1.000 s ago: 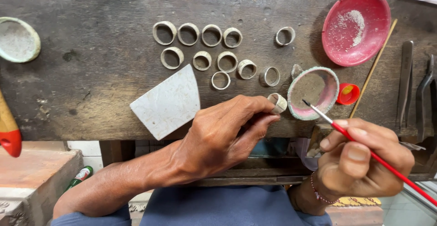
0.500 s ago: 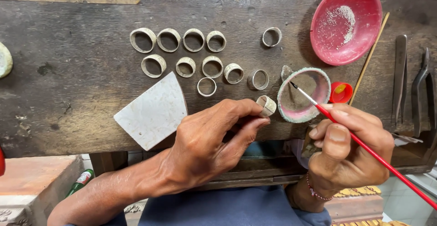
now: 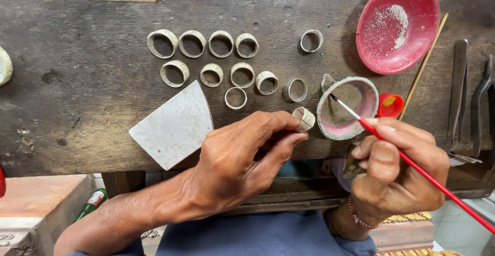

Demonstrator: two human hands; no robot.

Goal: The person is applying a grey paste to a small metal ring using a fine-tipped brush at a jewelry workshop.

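the left hand [image 3: 234, 165] pinches a small pale ring [image 3: 303, 118] between thumb and forefinger, its grip closed on the ring and holding it just above the front part of the dark wooden desk [image 3: 77, 96]. the ring sits just left of a small worn bowl [image 3: 344, 112] with a pinkish inside and a greenish rim.

the right hand [image 3: 397, 171] has its grip closed around a thin red-handled brush [image 3: 412, 163], fingers wrapped near the middle of the handle. the brush tip reaches over the bowl's rim and points into its upper left part; whether it touches the inside is unclear.

farther back on the desk lie two rows of similar pale rings [image 3: 206, 60], with one more ring [image 3: 312, 40] standing apart to the right. a flat pale tile shard [image 3: 172, 127] lies just left of the left hand. a red dish [image 3: 399, 26] holding some pale grains sits at the back right, a thin wooden stick [image 3: 424, 67] slants beside it, and a small red cap [image 3: 390, 105] with a yellow inside rests just right of the bowl. metal tools [image 3: 466, 96] lie at the far right edge.
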